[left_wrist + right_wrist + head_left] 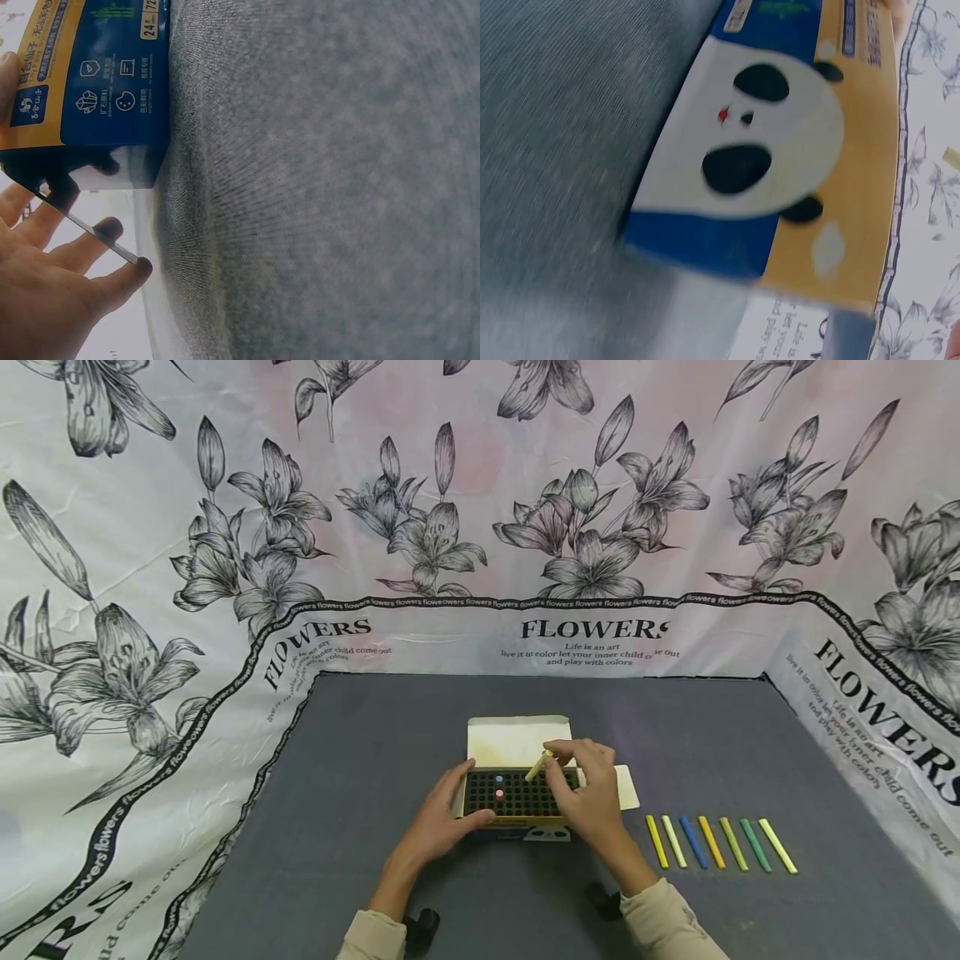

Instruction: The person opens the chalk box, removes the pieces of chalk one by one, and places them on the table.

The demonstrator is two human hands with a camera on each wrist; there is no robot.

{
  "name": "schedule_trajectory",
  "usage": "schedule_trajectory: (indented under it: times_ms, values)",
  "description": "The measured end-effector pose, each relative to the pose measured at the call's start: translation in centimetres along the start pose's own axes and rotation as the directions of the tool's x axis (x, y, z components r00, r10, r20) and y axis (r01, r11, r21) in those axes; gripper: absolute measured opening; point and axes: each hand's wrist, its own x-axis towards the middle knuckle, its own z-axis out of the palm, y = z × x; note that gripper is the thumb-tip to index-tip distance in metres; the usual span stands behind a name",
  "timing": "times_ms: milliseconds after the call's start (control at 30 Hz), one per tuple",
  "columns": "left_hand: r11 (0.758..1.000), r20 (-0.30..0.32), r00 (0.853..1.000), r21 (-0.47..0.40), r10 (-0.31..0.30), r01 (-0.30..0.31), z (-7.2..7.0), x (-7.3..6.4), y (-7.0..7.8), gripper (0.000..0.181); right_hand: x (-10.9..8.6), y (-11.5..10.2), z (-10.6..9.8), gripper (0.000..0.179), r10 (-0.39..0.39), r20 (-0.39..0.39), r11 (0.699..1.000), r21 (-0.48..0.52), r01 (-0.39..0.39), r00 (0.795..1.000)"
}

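An open chalk box (525, 821) with a black holed insert stands in front of me, its lid (517, 739) folded back. Two pieces of chalk show in the holes, a blue one (498, 779) and a pink one (499, 794). My left hand (435, 822) grips the box's left end, thumb on the front edge, fingers spread along the side flap (94, 231). Over the right part of the insert, my right hand (592, 793) pinches a pale yellow chalk stick (536, 768), tilted, between thumb and fingers. A panda face (780, 135) is printed on the box front.
To the right of the box lies a row of several chalk sticks, among them a blue one (693, 842), an orange one (712, 842) and a green one (755, 845). The box's right flap (627, 787) sticks out. Flower-printed cloth (450, 635) borders the grey table (375, 743).
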Motion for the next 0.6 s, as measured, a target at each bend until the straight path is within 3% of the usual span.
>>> schedule_trajectory:
  times_ms: [300,600]
  values:
    - [1.0,0.005,1.0,0.004,0.004,-0.004,0.1,0.0,0.0,0.089,-0.2,0.6,-3.0,0.028,-0.009,-0.124,1.0,0.006,0.01,0.992]
    - [1.0,-0.001,1.0,0.006,0.003,-0.003,0.2,-0.1,0.1,0.089,-0.5,0.6,-6.5,0.023,0.04,-0.219,0.997,-0.056,-0.053,0.975]
